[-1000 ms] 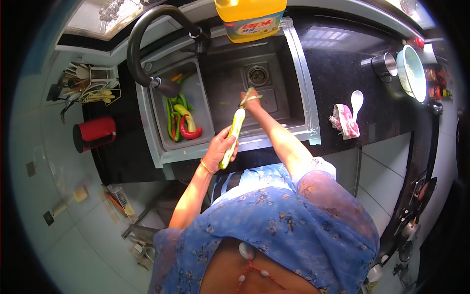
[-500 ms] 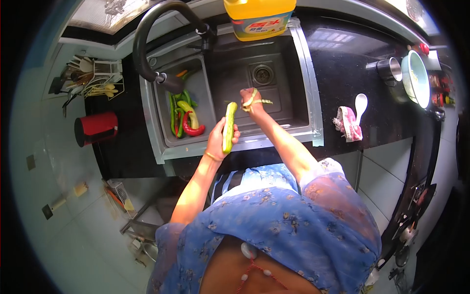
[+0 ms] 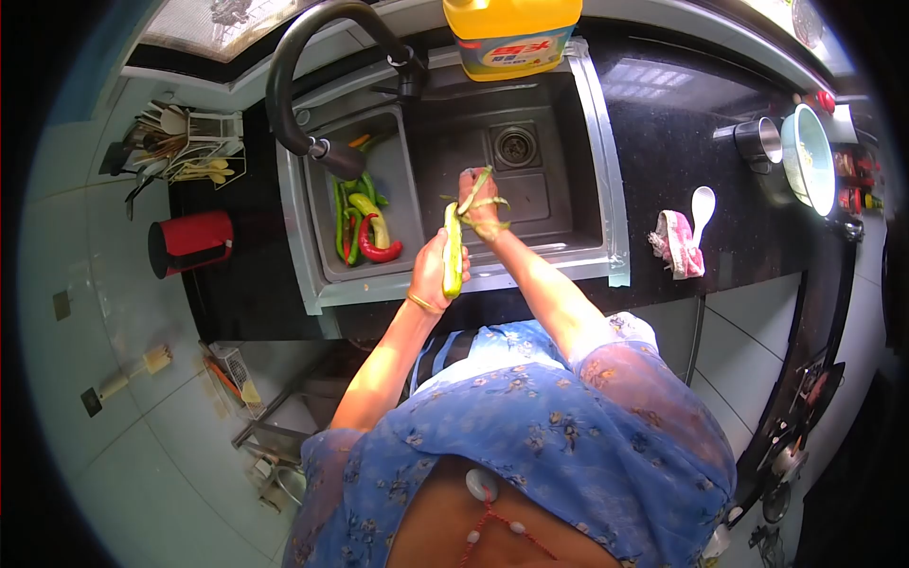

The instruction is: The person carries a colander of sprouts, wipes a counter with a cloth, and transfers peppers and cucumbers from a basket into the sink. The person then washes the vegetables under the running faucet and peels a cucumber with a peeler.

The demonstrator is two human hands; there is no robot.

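Over the sink's front edge, my left hand (image 3: pixel 432 271) is wrapped round the lower part of a partly peeled cucumber (image 3: pixel 453 248), pale where the skin is off and green along the rest. Just beyond its upper end, my right hand (image 3: pixel 481 201) is closed; whatever it grips is hidden by the fingers. Thin green peel strips (image 3: pixel 486 203) drape across the right hand and stick out to its side. In the small left basin lie green peppers (image 3: pixel 340 220), a red pepper (image 3: pixel 381 252) and a pale yellow-green vegetable (image 3: pixel 371 220).
A black faucet (image 3: pixel 281 85) arches over the left basin. Behind the sink (image 3: pixel 615 204) stands a yellow jug (image 3: pixel 511 24). On the right counter are a pink cloth (image 3: pixel 676 244), white spoon (image 3: pixel 702 210), metal cup (image 3: pixel 757 142) and pale bowl (image 3: pixel 805 161). A red-black container (image 3: pixel 194 243) is left.
My right hand has moved nearer to the cucumber's upper end, and more peel strips show on it. The cucumber is held more upright. The whole view has shifted slightly.
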